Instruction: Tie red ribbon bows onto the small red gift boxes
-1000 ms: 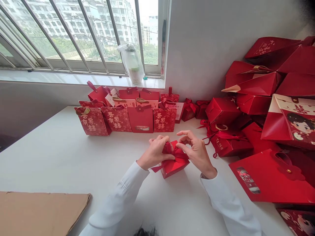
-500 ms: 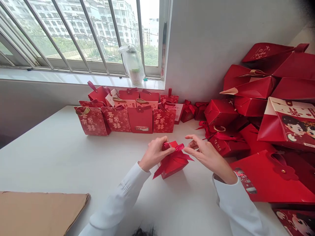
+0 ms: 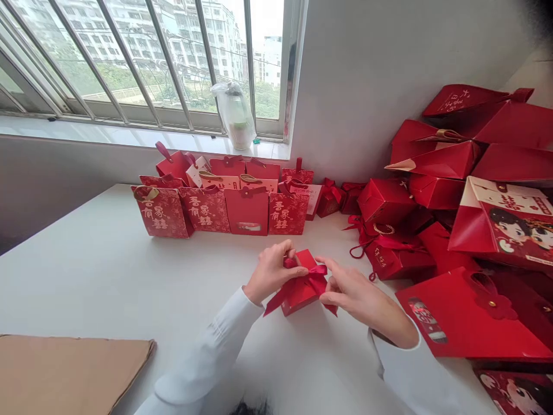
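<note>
A small red gift box (image 3: 305, 300) stands on the white table in front of me, with a red ribbon (image 3: 318, 270) tied in a bow across its top. My left hand (image 3: 276, 270) pinches the left part of the bow between thumb and fingers. At the right side of the bow is my right hand (image 3: 349, 291), its index finger stretched toward the loop and its thumb apart, beside a ribbon tail. Whether those fingers touch the ribbon is unclear. One long tail hangs at the box's left, another passes behind my right thumb.
Rows of red gift bags (image 3: 203, 210) stand along the wall. Red boxes and bags are heaped at the right, with a large red bag (image 3: 466, 323) near my right forearm. Brown cardboard (image 3: 73, 369) lies front left. A plastic-wrapped cup (image 3: 238, 121) stands on the windowsill.
My right hand has moved down and slightly left, closer to the ribbon. The bow's right loop and tail have shifted. My left hand keeps its pinch.
</note>
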The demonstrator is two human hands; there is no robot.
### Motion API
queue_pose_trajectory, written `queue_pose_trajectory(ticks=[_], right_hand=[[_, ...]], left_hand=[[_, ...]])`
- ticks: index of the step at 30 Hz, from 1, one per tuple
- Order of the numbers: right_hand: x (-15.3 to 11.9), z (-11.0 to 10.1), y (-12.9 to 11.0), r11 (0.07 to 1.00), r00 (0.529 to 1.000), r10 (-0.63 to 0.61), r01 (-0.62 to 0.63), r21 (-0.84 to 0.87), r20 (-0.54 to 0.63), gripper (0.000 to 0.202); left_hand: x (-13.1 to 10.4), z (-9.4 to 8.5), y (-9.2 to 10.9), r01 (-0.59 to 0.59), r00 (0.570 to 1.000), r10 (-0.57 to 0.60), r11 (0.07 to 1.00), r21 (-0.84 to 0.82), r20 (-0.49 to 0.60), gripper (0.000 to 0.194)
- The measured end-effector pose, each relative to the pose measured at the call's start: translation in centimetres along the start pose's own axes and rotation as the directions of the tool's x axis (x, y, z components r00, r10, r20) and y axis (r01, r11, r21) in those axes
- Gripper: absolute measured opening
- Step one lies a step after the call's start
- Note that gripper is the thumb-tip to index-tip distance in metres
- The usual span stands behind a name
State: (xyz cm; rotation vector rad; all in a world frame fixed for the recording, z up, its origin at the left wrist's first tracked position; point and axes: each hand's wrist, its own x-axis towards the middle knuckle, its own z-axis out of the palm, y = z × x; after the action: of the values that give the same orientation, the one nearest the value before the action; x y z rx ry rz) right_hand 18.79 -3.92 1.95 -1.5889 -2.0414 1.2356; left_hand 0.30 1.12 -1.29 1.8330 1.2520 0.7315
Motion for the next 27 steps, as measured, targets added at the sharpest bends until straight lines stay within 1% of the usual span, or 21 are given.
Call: queue_pose_trajectory(ticks=[3,5,6,8,10,12,13,14,15,17,19,21,23,27], right_hand=[[-0.4,0.2,-0.5,0.999,0.997,0.034,-0.035,0.004,0.069,0.074],[-0.5,0.1,-0.4,0.998,0.995,0.064,-0.063,-0.009,0.074,0.080],[-0.6,0.0,-0.2,0.997,0.996,0.076,-0.074,-0.036,0.054,0.079],[-0.6,-0.4,0.2,0.990,0.996,0.081,-0.083,-0.116,-0.026,0.068],[-0.4,-0.7,0.6,0.982,0.987,0.054,-0.081,-0.172,-0.154,0.048],[0.0,-0.8,0.7,0.977,0.955,0.020,-0.080,-0.195,-0.294,0.034],[0.3,-0.8,0.7,0.978,0.939,0.000,-0.072,-0.197,-0.345,0.031],[0.6,-0.7,0.7,0.979,0.928,-0.024,-0.053,-0.197,-0.371,0.030],[0.9,-0.6,0.6,0.980,0.926,-0.048,-0.028,-0.195,-0.375,0.029],[1.4,-0.3,0.6,0.985,0.936,-0.083,0.024,-0.174,-0.343,0.025],[1.8,0.0,0.5,0.989,0.947,-0.092,0.052,-0.138,-0.307,0.017],[2.0,0.1,0.6,0.993,0.949,-0.090,0.061,-0.104,-0.301,0.014],[2.2,0.1,0.7,0.995,0.946,-0.086,0.064,-0.079,-0.312,0.013],[2.6,0.3,0.9,0.995,0.948,-0.077,0.055,-0.079,-0.310,0.011]], left_hand=[[-0.2,-0.6,-0.1,-0.045,0.999,0.046,0.995,-0.094,0.009,0.027],[-0.4,-1.3,-0.2,-0.074,0.997,0.075,0.996,-0.054,0.007,0.019],[-0.4,-1.8,-0.2,-0.082,0.997,0.082,0.997,-0.009,0.003,0.018],[-0.5,-2.7,-0.3,-0.093,0.996,0.093,0.992,0.084,0.008,0.016],[-0.5,-3.5,-0.4,-0.117,0.993,0.112,0.984,0.135,0.047,0.015],[-0.3,-4.0,-0.5,-0.140,0.987,0.125,0.978,0.157,0.101,0.018],[-0.3,-4.1,-0.5,-0.143,0.985,0.124,0.976,0.166,0.121,0.021],[-0.2,-4.1,-0.6,-0.141,0.984,0.118,0.974,0.177,0.134,0.024],[-0.2,-4.0,-0.6,-0.138,0.983,0.112,0.973,0.187,0.143,0.026],[-0.1,-3.7,-0.5,-0.137,0.983,0.105,0.967,0.215,0.154,0.028],[0.0,-3.3,-0.4,-0.131,0.984,0.096,0.958,0.254,0.147,0.027],[0.0,-3.1,-0.3,-0.108,0.988,0.076,0.959,0.260,0.133,0.027],[-0.1,-3.2,-0.1,-0.076,0.990,0.050,0.977,0.200,0.133,0.030],[-0.2,-3.5,0.1,-0.013,0.984,0.012,1.000,0.001,0.178,0.036]])
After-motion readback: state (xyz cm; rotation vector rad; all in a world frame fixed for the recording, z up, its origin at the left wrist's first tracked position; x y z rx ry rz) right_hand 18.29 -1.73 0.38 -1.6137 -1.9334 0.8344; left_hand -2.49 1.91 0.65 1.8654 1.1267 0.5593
